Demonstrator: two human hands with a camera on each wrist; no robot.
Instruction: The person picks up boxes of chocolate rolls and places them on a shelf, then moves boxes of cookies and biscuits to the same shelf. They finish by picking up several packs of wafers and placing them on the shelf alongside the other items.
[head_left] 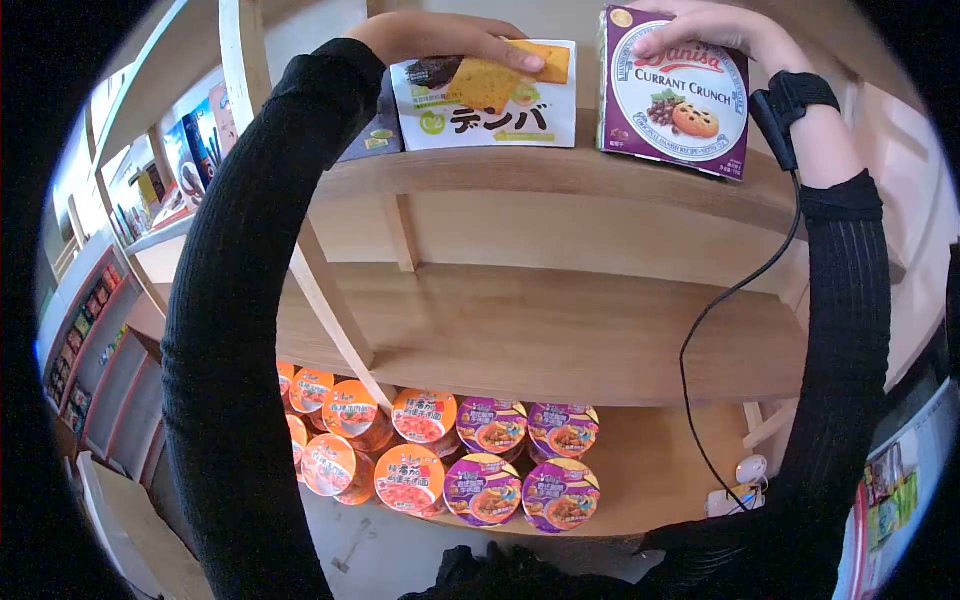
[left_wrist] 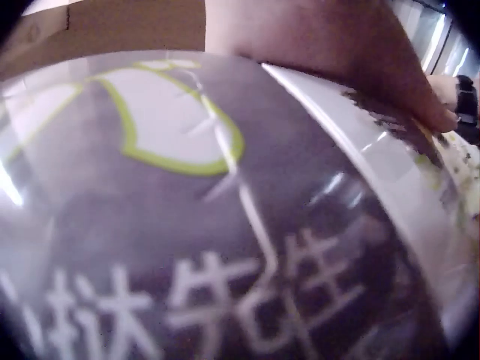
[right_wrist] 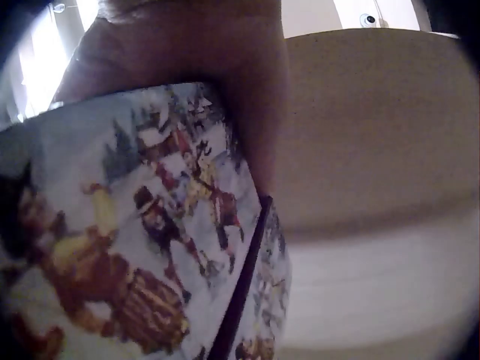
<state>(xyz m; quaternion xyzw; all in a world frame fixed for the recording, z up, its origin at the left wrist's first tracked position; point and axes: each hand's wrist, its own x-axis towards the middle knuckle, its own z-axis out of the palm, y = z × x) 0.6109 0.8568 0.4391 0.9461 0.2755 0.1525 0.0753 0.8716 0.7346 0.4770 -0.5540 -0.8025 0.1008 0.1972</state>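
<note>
On the top shelf stands a white snack bag with yellow crackers printed on it. My left hand grips its upper edge, thumb across the front and the other fingers mostly hidden behind. Beside it, a dark grey package is partly covered by my sleeve; its printed face fills much of the left wrist view. My right hand holds a purple Danisa currant cookie box from above, thumb on its front. The box leans slightly at the shelf's front edge. In the right wrist view, its painted side panel shows figures in snow.
Below are a middle shelf board and a lower shelf with orange cup noodles and purple cup noodles. A wooden post divides the unit at left. A black cable hangs from my right wrist.
</note>
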